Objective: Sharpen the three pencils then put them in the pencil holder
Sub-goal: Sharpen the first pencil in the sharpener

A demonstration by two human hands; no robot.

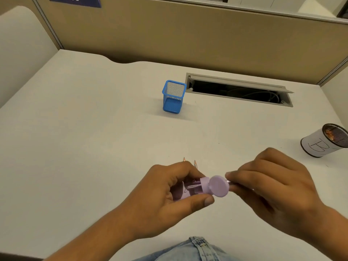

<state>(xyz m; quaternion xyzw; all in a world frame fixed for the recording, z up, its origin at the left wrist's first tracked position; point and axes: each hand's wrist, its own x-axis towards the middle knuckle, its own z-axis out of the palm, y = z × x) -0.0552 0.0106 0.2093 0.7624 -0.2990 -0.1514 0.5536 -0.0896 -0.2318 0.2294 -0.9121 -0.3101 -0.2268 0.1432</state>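
Note:
My left hand (169,196) grips a lilac pencil sharpener (199,188) whose round lid (219,186) hangs open toward the right. My right hand (273,183) pinches a pencil (230,182) behind the lid; most of the pencil is hidden by the fingers and lid. Two more pencils lie on the desk behind my left hand, with only their sharpened tips (195,162) showing. The blue mesh pencil holder (174,97) stands upright farther back at the middle of the desk, with nothing sticking out of it.
A white desk (75,129) carries everything. An open cable slot (239,90) lies just right of the holder. A round cup (323,141) wrapped in white paper, with shavings inside, stands at the right edge. Beige partition walls close off the back and sides.

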